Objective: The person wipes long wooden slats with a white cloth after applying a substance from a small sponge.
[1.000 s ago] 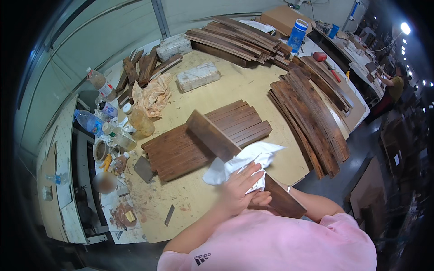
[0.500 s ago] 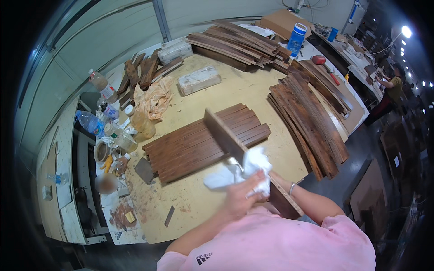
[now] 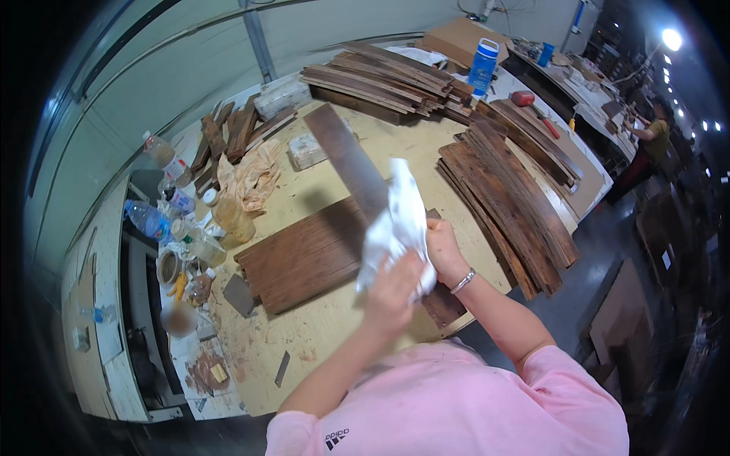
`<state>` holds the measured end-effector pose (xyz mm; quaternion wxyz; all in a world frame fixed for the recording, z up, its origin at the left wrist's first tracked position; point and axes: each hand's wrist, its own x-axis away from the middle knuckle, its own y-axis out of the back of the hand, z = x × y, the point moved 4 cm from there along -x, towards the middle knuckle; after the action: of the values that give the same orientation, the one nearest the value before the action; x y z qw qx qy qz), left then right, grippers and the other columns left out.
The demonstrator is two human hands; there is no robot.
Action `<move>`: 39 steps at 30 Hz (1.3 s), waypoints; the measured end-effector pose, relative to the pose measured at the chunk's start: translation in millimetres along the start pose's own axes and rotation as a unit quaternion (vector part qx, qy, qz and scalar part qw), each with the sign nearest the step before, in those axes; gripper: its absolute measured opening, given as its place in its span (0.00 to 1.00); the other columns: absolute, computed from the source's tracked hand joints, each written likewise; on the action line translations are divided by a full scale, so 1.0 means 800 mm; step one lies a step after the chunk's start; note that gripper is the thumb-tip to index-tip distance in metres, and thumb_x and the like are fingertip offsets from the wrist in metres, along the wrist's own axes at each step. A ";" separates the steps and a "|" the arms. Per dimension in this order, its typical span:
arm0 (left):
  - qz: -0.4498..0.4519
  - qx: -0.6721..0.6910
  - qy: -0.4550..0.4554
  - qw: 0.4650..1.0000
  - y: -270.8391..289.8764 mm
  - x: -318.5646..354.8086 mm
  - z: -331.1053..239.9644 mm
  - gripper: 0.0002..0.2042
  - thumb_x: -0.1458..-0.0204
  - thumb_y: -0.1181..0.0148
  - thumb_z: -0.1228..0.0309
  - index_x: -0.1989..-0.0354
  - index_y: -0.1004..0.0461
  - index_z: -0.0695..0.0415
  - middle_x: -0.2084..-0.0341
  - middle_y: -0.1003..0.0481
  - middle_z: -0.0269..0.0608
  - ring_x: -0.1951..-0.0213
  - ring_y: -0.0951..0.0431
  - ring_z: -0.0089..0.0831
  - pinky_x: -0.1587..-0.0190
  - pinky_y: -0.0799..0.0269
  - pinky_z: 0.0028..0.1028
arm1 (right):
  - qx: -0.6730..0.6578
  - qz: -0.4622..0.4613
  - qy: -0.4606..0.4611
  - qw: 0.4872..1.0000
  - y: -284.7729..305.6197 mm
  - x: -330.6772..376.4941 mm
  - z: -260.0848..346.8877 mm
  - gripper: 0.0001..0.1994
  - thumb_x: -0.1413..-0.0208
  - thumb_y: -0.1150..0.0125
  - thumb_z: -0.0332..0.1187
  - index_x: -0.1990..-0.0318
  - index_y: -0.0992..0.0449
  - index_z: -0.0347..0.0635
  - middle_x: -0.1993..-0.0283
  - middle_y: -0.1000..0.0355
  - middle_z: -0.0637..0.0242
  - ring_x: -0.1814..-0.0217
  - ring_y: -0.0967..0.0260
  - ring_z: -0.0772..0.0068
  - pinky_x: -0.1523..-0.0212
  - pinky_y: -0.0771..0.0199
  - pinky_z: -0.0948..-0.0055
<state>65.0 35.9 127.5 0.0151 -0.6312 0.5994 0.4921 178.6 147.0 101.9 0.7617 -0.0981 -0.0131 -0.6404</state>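
Note:
A dark brown wooden plank is raised slantwise above the table in front of me, its broad face up. My left hand, somewhat blurred, is closed on a white cloth and presses it against the plank. My right hand grips the plank's right edge, partly behind the cloth. Beneath the plank, several brown boards lie side by side as a flat panel on the yellowish tabletop. The cloth hides the middle of the plank.
Curved dark boards lie stacked at the right, more boards at the back. Bottles and a crumpled tan cloth crowd the left side. A wrapped white block and a blue bottle stand farther back. Another person works far right.
The plank has turned from standing on edge to showing its broad face, and it is higher. My right hand has come up along its edge; the cloth stays in my left hand.

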 end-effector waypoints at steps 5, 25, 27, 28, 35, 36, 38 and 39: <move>0.232 0.180 0.252 0.922 -0.023 0.092 -0.001 0.19 0.47 0.49 0.80 0.45 0.28 0.57 0.53 0.24 0.46 0.52 0.23 0.36 0.49 0.27 0.31 | 0.048 -0.095 0.057 0.993 0.040 -0.026 0.005 0.17 0.40 0.40 0.38 0.78 0.26 0.38 0.80 0.35 0.80 0.78 0.45 0.89 0.77 0.45 0.80; -0.025 -0.085 0.013 0.996 0.006 0.002 0.015 0.28 0.61 0.40 0.77 0.44 0.31 0.62 0.44 0.31 0.52 0.40 0.33 0.47 0.37 0.49 0.58 | 0.142 -0.018 0.026 0.989 0.002 0.054 -0.009 0.20 0.43 0.43 0.39 0.80 0.31 0.31 0.85 0.38 0.67 0.79 0.45 0.80 0.77 0.41 0.69; -0.009 -0.039 0.031 0.999 -0.004 0.014 -0.001 0.26 0.61 0.41 0.81 0.47 0.28 0.62 0.47 0.28 0.52 0.43 0.29 0.47 0.39 0.40 0.48 | 0.095 -0.054 0.022 0.994 0.015 0.052 -0.011 0.20 0.43 0.42 0.38 0.81 0.31 0.33 0.84 0.40 0.70 0.78 0.45 0.82 0.78 0.42 0.71; -0.037 -0.016 0.042 0.998 0.000 0.015 0.023 0.25 0.61 0.41 0.82 0.48 0.27 0.62 0.48 0.27 0.51 0.44 0.28 0.47 0.40 0.37 0.45 | 0.105 -0.062 0.039 0.992 0.017 0.045 -0.010 0.19 0.44 0.40 0.38 0.82 0.32 0.34 0.84 0.40 0.72 0.78 0.45 0.83 0.77 0.42 0.72; -0.144 0.183 0.333 0.914 0.053 0.004 0.055 0.19 0.54 0.36 0.79 0.52 0.29 0.65 0.57 0.25 0.50 0.57 0.22 0.42 0.52 0.28 0.31 | -0.027 0.025 0.035 0.999 -0.022 0.057 0.000 0.06 0.46 0.36 0.29 0.69 0.25 0.36 0.73 0.29 0.74 0.72 0.36 0.85 0.70 0.36 0.82; -0.145 0.223 0.368 0.891 0.047 0.007 0.043 0.19 0.54 0.35 0.79 0.52 0.30 0.65 0.56 0.26 0.49 0.56 0.23 0.43 0.51 0.29 0.31 | -0.047 0.028 0.024 0.998 -0.027 0.058 0.003 0.06 0.46 0.36 0.29 0.67 0.25 0.36 0.72 0.29 0.74 0.71 0.36 0.85 0.69 0.36 0.82; -0.154 0.126 0.290 0.936 0.042 0.017 0.031 0.19 0.55 0.34 0.78 0.54 0.31 0.63 0.53 0.29 0.49 0.52 0.26 0.44 0.48 0.31 0.32 | -0.050 0.030 0.010 0.998 -0.034 0.058 -0.001 0.07 0.45 0.38 0.30 0.64 0.26 0.34 0.71 0.28 0.70 0.70 0.34 0.83 0.67 0.34 0.80; -0.157 0.078 0.249 0.952 0.038 0.020 0.024 0.19 0.55 0.34 0.78 0.54 0.31 0.62 0.51 0.30 0.49 0.50 0.28 0.44 0.47 0.32 0.33 | -0.034 0.029 0.007 0.999 -0.036 0.057 -0.008 0.08 0.44 0.40 0.30 0.62 0.26 0.32 0.70 0.27 0.68 0.69 0.34 0.80 0.66 0.33 0.77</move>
<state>26.6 26.9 125.2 -0.0081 -0.8168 0.5139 0.2619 158.0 96.8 106.3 0.7761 -0.1195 0.0167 -0.6190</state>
